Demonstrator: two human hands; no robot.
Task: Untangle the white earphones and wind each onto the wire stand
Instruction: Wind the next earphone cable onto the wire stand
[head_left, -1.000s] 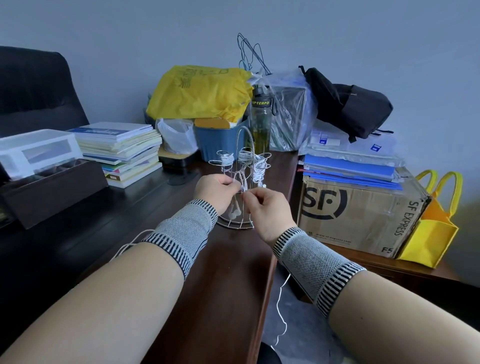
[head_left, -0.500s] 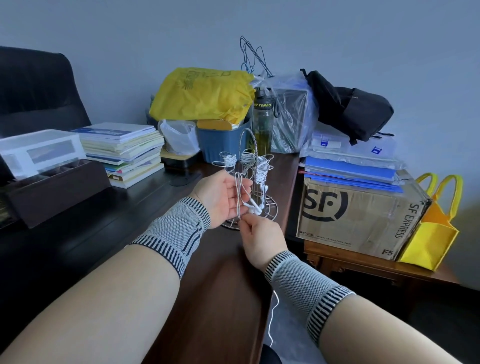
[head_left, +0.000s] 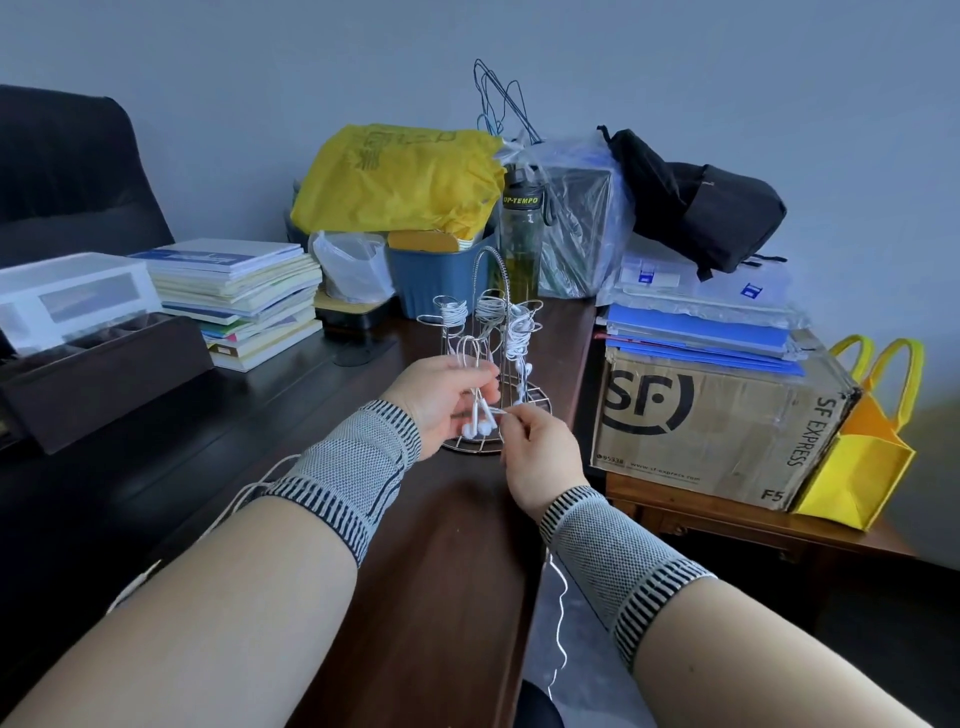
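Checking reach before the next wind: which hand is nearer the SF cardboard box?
Right. The right hand is just left of the SF cardboard box; the left hand is farther left, by the wire stand.

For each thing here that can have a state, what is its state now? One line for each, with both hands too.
Left hand: holds a loose bunch of earphone cable, earbuds hanging below.
Right hand: pinches the same earphone cable.
Wire stand: upright on the desk, three arms already wound with earphones.
Water bottle: upright, cap closed.
Cardboard box: closed, folders stacked on top.
Yellow tote bag: upright, handles up.
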